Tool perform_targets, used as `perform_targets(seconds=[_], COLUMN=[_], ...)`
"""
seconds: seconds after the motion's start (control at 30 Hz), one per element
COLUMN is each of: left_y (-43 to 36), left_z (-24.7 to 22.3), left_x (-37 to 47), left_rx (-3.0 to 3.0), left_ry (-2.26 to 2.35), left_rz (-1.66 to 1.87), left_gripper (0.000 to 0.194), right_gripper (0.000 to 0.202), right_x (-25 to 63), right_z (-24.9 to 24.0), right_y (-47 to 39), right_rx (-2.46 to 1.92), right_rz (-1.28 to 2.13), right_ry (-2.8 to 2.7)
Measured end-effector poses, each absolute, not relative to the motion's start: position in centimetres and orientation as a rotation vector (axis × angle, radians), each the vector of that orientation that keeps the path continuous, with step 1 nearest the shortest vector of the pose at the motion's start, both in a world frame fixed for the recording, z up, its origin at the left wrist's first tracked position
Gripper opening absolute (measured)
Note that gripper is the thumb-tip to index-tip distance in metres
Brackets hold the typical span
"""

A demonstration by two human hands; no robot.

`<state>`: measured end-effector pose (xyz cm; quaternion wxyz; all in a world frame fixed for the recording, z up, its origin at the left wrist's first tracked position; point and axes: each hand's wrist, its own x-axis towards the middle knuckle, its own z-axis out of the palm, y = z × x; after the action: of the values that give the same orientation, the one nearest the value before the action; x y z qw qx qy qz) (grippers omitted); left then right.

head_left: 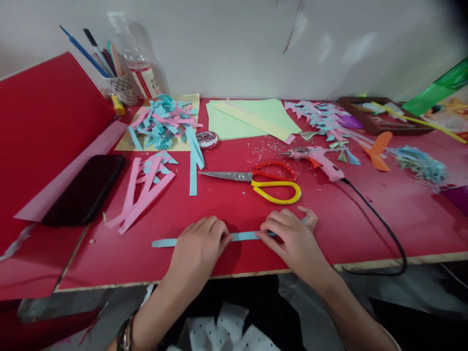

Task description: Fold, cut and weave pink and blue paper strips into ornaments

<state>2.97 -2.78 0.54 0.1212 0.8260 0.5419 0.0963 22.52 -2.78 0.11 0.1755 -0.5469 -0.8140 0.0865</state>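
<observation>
A narrow blue paper strip (245, 236) lies nearly level along the front of the red table. My left hand (202, 239) is closed, pinching the strip near its middle, and its left end sticks out past the hand. Further right, my right hand (290, 236) pinches the same strip with thumb and fingers; its far end is mostly hidden under that hand. Just beyond my hands lie scissors (252, 179) with one red and one yellow handle, blades toward the left. A pink glue gun (320, 160) rests behind my right hand.
Pink strips (146, 192) and a black phone (86, 190) lie left. Behind are a heap of paper strips (164, 122), green sheets (241, 119), a pen cup (123, 88) and a clear bottle (141, 73). The glue gun's cord (383, 219) loops over the table's front edge at right.
</observation>
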Motion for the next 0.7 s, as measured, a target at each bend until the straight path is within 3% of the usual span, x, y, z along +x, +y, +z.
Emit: perform_targets(seconds=[0.27, 0.43, 0.7], left_y=[-3.0, -4.1, -5.2], left_z=[0.9, 0.6, -0.3], left_x=[3.4, 3.7, 3.4], left_rx=[2.604, 2.881, 2.845], left_ry=[1.566, 1.221, 1.208], left_rz=[0.242, 0.328, 0.256], left_gripper=[0.009, 0.026, 0.050], right_gripper=[0.019, 0.019, 0.018], right_x=[22.5, 22.5, 22.5], right_z=[0.2, 0.1, 0.0], right_y=[-2.6, -2.6, -2.6], right_rx=[-1.548, -1.532, -1.543], right_rz=[0.276, 0.274, 0.277], right_ry=[-2.318, -2.332, -2.335])
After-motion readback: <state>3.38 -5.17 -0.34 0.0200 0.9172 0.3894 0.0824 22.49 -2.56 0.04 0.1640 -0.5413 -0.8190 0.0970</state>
